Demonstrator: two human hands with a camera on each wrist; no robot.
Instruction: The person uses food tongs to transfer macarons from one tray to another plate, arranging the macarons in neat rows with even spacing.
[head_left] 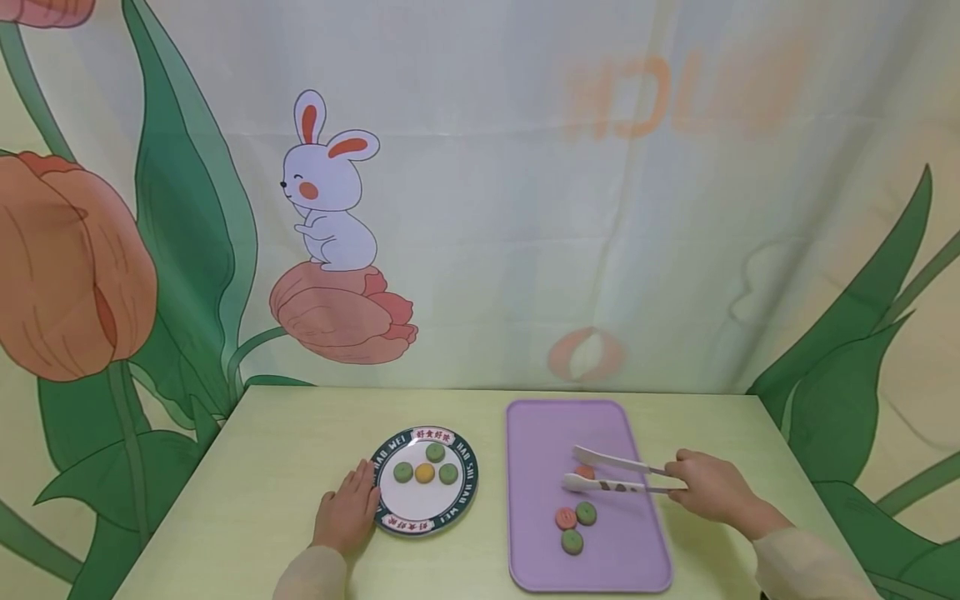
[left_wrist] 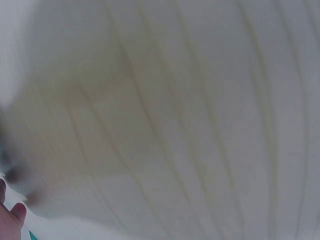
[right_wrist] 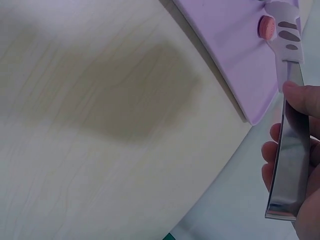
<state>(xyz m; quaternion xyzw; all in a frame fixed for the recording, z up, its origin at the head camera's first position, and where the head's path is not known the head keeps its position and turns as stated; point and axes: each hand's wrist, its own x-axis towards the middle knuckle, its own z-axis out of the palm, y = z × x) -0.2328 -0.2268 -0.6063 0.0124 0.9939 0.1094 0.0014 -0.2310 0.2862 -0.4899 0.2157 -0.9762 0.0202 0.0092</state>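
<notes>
My right hand grips metal tongs with pale, dark-spotted tips. The tongs' arms are spread over the purple tray, with an orange-pink round piece between them, partly covered by the near tip. Closer to me on the tray lie another orange-pink piece and two green button-like pieces. My left hand lies with extended fingers at the left rim of a dark-edged white plate. On that plate sit a yellow piece and three green pieces.
Both plate and tray stand on a pale wood-grain table, the tray right of the plate. Behind the table's back edge hangs a curtain printed with a rabbit and tulips.
</notes>
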